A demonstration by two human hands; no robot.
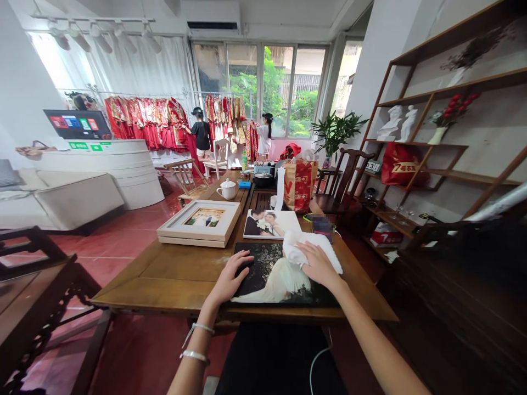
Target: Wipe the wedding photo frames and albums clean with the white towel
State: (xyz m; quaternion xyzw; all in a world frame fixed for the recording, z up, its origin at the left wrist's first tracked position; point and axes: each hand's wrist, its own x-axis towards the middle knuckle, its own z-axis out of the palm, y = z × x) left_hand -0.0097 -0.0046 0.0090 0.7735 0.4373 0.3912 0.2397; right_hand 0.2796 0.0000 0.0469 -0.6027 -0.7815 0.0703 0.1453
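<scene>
A large dark photo print (pixel 272 277) showing a figure in a white dress lies flat at the near edge of the wooden table (pixel 181 274). My left hand (pixel 230 277) rests on the print's left edge, fingers spread flat. My right hand (pixel 319 263) presses a white cloth (pixel 308 247) against the print's upper right part, fingers curled over the cloth. Just behind lies a second photo print (pixel 269 224) of a couple.
A stack of white framed pictures (pixel 200 222) sits to the left, with a white teapot (pixel 227 189) and a red gift bag (pixel 300 184) further back. Wooden chairs (pixel 341 181) and shelves (pixel 432 142) line the right. Two people (pixel 201 134) stand by racks of red garments.
</scene>
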